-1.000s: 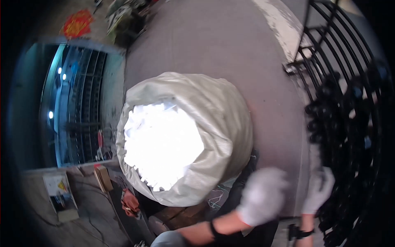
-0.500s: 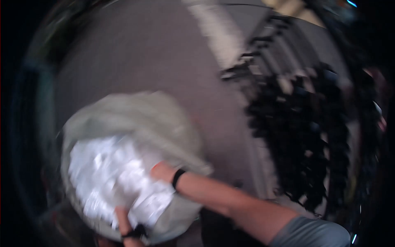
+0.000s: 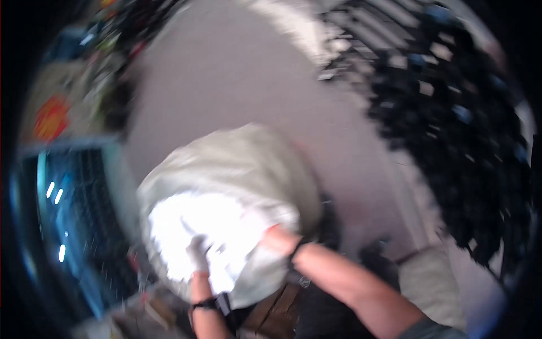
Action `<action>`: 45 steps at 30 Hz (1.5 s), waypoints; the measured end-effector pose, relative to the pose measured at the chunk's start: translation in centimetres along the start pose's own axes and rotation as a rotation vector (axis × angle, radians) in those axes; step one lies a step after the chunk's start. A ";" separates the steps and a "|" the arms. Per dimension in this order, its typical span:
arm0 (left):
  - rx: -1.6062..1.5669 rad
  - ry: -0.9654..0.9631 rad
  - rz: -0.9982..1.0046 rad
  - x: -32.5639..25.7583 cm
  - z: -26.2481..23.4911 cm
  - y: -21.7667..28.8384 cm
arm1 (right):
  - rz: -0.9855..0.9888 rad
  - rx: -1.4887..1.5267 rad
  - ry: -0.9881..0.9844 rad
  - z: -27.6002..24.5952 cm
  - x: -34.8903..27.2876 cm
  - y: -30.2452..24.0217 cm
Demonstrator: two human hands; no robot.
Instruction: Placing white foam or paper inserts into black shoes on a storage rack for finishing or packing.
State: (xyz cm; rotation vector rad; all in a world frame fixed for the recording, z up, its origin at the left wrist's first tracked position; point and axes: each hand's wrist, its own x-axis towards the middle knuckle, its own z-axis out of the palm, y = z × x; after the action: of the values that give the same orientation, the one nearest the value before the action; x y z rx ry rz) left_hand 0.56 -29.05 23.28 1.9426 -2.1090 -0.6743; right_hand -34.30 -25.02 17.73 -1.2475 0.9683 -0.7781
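Observation:
A large beige sack (image 3: 237,155) stands in front of me, its mouth open toward me. Bright white, overexposed pieces fill it; the white contents (image 3: 178,226) are too washed out to name. My left hand (image 3: 197,252), in a pale glove, is over the contents, with a dark band on the wrist. At the right side of the sack's mouth is my right hand (image 3: 259,223), also gloved, near or on the rim. Its fingers melt into the white glare. Motion blur hides the fingers of both hands, so what they grip does not show.
A dense stack of black parts (image 3: 446,141) spreads along the right. At the left stands a blue-edged bin (image 3: 73,226) with dark contents, and beyond it a red patch (image 3: 52,118) on a tan surface. A pale sack (image 3: 432,285) lies at lower right.
The view has swung, so the sack sits farther right in it and the left-hand bin has come into sight. My left glove, sunk in the white contents before, now shows above them.

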 end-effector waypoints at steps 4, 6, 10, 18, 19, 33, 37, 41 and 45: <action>-0.905 0.161 -0.613 -3.2 3.4 7.4 | 0.168 -0.408 0.311 -2.1 -1.4 2.5; -1.034 0.102 -0.570 -3.0 2.7 8.6 | 0.148 -0.478 0.242 -1.1 1.4 5.1; -1.135 0.051 -0.574 -1.7 4.1 10.3 | 0.132 -0.696 0.308 0.5 3.3 5.5; -1.255 -0.094 -0.377 -1.3 15.6 0.1 | -0.046 -0.204 0.320 7.7 5.2 8.9; -0.609 0.165 -0.138 -3.8 9.1 -6.7 | -0.313 -0.037 0.310 3.9 5.1 3.2; -0.427 -1.289 1.279 -18.8 29.5 58.2 | 0.519 -0.532 1.470 -10.8 -60.3 5.1; -0.221 -1.275 1.564 -29.7 42.0 65.7 | -0.183 0.716 2.438 -10.9 -76.2 11.3; 0.111 -1.024 1.637 -37.1 53.6 70.1 | -0.335 0.739 2.467 -13.8 -82.0 15.9; 0.200 -0.796 1.589 -39.0 56.4 71.7 | -0.270 0.651 2.447 -16.2 -84.5 16.8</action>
State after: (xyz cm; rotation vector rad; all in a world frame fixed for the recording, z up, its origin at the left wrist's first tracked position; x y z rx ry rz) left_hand -83.40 22.76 12.53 -0.5097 -3.1737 -0.7994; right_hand -84.13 47.11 14.63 0.8946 1.9227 -2.5932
